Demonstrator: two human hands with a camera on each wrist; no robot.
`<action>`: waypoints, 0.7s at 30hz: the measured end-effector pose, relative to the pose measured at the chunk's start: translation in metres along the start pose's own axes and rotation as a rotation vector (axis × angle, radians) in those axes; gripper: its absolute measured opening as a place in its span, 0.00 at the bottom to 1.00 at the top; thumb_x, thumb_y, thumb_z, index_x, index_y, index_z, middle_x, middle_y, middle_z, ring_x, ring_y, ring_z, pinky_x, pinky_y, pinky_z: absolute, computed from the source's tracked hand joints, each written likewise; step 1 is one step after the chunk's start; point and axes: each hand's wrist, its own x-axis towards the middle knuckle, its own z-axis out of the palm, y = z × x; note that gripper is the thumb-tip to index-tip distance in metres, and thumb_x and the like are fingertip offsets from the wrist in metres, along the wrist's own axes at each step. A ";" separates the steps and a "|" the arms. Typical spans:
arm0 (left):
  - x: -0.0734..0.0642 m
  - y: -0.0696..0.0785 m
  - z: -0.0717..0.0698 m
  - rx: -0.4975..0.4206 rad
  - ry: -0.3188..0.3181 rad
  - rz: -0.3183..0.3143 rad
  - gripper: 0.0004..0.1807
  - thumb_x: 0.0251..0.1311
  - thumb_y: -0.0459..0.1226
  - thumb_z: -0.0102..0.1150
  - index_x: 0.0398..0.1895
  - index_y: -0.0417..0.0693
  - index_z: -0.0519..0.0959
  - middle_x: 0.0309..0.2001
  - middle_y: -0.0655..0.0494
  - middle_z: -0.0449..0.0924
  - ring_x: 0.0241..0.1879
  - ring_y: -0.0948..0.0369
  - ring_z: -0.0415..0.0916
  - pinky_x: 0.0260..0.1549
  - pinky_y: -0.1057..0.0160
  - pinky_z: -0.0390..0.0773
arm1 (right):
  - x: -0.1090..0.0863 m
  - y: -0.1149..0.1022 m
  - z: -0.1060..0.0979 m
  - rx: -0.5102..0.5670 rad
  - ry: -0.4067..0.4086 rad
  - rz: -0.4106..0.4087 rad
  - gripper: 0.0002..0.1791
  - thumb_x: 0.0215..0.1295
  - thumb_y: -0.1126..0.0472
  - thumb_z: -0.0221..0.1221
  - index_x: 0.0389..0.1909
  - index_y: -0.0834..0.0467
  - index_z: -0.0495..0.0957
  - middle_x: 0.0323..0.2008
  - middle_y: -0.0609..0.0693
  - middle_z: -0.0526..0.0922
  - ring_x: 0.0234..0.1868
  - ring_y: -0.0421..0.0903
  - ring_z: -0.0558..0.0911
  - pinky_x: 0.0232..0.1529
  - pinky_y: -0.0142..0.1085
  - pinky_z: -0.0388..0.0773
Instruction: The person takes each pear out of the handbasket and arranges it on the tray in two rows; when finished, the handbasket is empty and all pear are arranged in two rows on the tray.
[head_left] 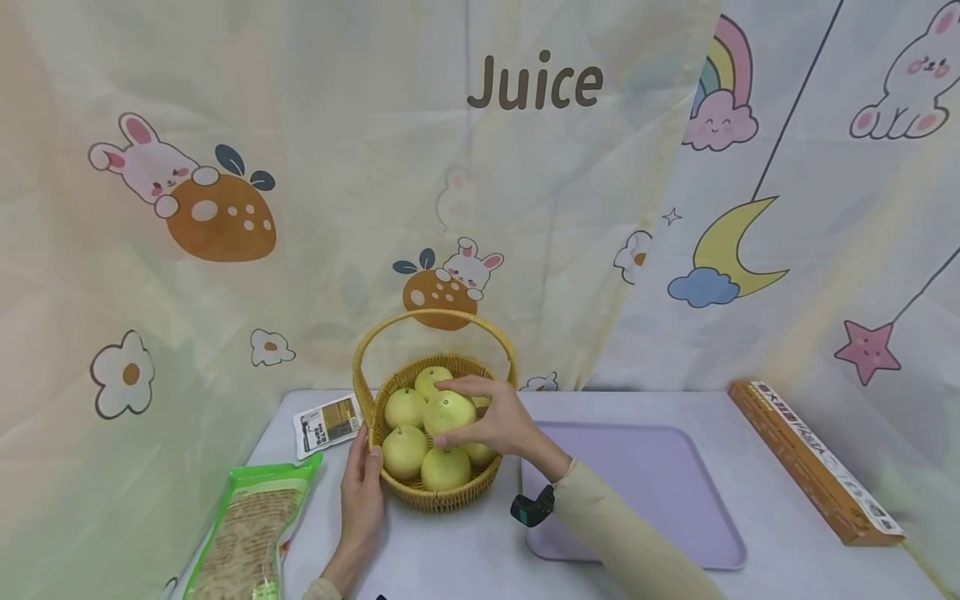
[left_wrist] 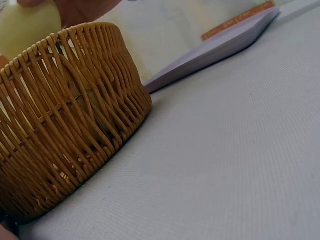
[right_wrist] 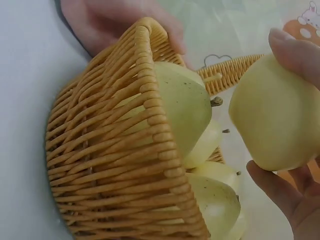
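Observation:
A woven wicker basket [head_left: 442, 501] with a tall arched handle stands on the table, holding several pale yellow-green pears [head_left: 405, 452]. My right hand [head_left: 501, 418] grips one pear [head_left: 450, 412] between thumb and fingers over the basket's opening. In the right wrist view this held pear [right_wrist: 275, 115] is above the rim, apart from the pears inside. Against the basket's left side, near the foot of the handle, rests my left hand [head_left: 363, 493], its fingers fairly straight. From the left wrist, the basket's woven wall [left_wrist: 75, 115] fills the left of the view.
A lilac tray [head_left: 637, 492] lies right of the basket, partly under my right forearm. Farther right is a long brown box [head_left: 817, 467]. On the left are a green-edged food package [head_left: 251, 533] and a small white packet [head_left: 327, 425]. A printed curtain [head_left: 337, 208] hangs behind.

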 end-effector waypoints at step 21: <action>0.001 -0.001 0.001 -0.018 0.005 -0.007 0.33 0.86 0.47 0.41 0.88 0.60 0.48 0.88 0.53 0.44 0.86 0.50 0.43 0.86 0.47 0.46 | -0.034 -0.006 -0.029 0.140 -0.037 0.002 0.41 0.50 0.63 0.83 0.69 0.52 0.81 0.70 0.50 0.81 0.68 0.47 0.81 0.61 0.37 0.86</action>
